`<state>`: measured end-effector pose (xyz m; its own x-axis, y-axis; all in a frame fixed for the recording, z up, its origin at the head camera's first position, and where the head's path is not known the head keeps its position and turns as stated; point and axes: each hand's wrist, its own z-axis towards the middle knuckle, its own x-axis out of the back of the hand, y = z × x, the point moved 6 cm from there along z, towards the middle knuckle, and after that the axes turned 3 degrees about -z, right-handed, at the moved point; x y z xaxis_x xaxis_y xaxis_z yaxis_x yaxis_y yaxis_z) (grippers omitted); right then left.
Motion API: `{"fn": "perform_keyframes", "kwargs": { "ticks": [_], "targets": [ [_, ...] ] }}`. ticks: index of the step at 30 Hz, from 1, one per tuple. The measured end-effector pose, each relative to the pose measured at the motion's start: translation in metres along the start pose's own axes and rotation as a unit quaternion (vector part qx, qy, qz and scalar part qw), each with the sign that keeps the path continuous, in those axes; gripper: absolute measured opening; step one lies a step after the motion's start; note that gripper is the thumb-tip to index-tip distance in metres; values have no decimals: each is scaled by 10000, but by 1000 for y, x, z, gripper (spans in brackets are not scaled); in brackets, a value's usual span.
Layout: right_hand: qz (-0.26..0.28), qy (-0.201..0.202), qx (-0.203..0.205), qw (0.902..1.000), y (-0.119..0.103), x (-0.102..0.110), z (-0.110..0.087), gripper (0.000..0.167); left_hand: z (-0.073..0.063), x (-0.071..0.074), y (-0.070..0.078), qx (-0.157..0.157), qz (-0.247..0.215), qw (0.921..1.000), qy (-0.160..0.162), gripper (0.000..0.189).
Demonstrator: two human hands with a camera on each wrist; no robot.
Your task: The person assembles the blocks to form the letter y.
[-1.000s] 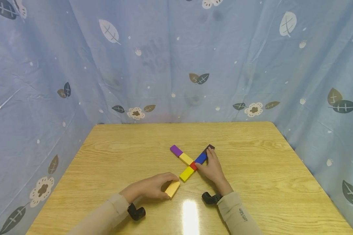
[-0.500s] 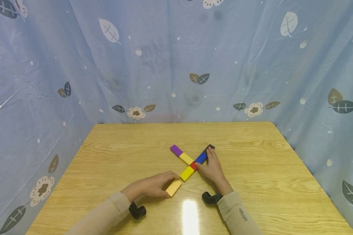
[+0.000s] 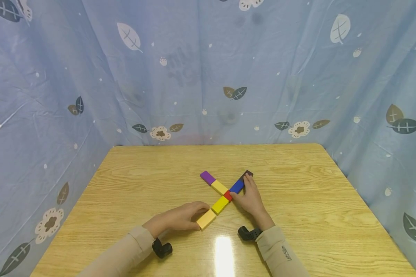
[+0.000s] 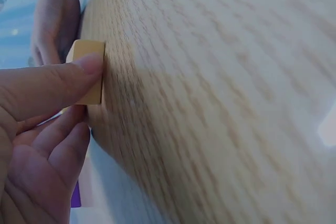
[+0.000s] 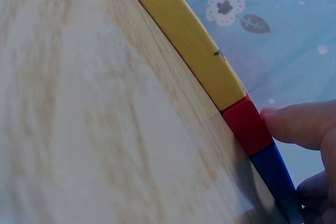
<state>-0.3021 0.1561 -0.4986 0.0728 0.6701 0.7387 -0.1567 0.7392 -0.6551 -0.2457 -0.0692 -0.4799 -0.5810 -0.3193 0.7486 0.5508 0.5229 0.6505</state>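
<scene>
My left hand (image 3: 180, 218) pinches a light orange wooden block (image 3: 206, 220) at the near end of a diagonal row. The thumb presses on the block's side in the left wrist view. The row runs on through a bright yellow block (image 3: 220, 205), a small red block (image 3: 227, 195), a blue block (image 3: 237, 186) and a dark block (image 3: 248, 173). Along it lies my right hand (image 3: 251, 199), thumb touching the red block and fingertips on the dark one. A pale yellow block (image 3: 219, 187) and a purple block (image 3: 208, 177) branch off toward the far left.
The blocks lie on a wood-grain table (image 3: 298, 215). A blue patterned curtain (image 3: 201, 69) surrounds its back and sides. Glare (image 3: 224, 256) shows near the front edge. Each wrist wears a black camera.
My left hand has slid the light orange block a short way up and right, closing the gap to the bright yellow block. My right hand and the other blocks have stayed put.
</scene>
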Motion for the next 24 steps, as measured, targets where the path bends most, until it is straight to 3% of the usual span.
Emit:
{"fn": "perform_keyframes", "kwargs": {
  "ticks": [11, 24],
  "targets": [
    [-14, -74, -96, 9999, 1, 1, 0, 86, 4, -2, -2, 122, 144, 9996, 204, 58],
    [59, -115, -100, 9999, 1, 0, -2, 86, 3, -5, -2, 186, 209, 9995, 146, 62]
  ]
}}
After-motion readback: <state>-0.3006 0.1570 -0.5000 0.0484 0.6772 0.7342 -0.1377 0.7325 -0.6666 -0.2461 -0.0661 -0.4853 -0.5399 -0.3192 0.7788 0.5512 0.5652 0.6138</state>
